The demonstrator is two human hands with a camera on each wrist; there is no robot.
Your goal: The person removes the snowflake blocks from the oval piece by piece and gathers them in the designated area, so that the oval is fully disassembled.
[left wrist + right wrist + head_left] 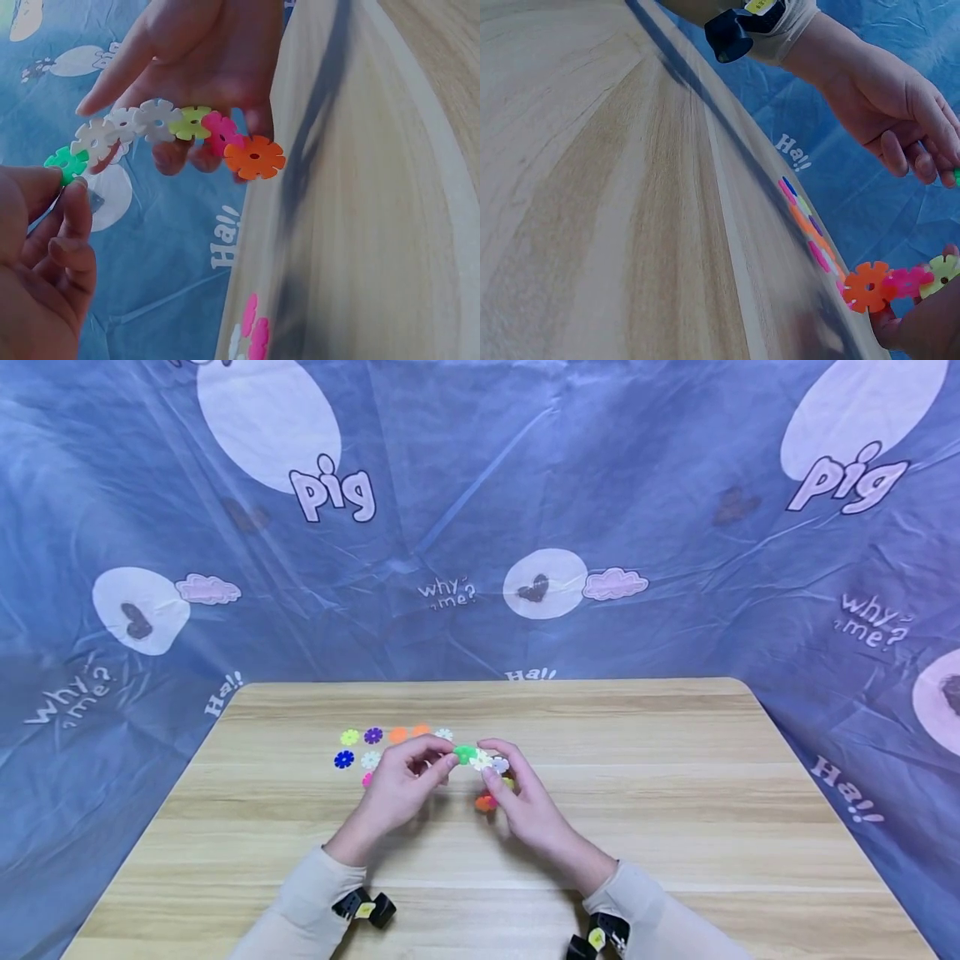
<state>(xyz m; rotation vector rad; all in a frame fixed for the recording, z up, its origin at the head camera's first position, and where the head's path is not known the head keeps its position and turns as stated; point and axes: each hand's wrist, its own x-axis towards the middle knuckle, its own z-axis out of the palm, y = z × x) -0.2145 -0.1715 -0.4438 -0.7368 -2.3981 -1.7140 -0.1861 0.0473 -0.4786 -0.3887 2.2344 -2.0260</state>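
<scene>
My left hand (399, 783) pinches a green snowflake disc (463, 753) between thumb and fingers. Interlocked with that disc is a curved chain of notched plastic discs, which my right hand (534, 814) holds by its white discs (154, 112). Further along the chain come a yellow-green disc (184, 129), a pink disc (229, 140) and, at its far end, an orange disc (271, 166). The chain is up off the table, and its lower end hangs beside the right palm. Fingers cover part of the white discs in the head view.
On the wooden table (637, 735), left of centre, loose discs lie in rows: a yellow one (349, 737), a purple one (373, 732), a blue one (343, 762), orange and white ones. My left hand partly hides them. A blue printed cloth (480, 510) surrounds the table.
</scene>
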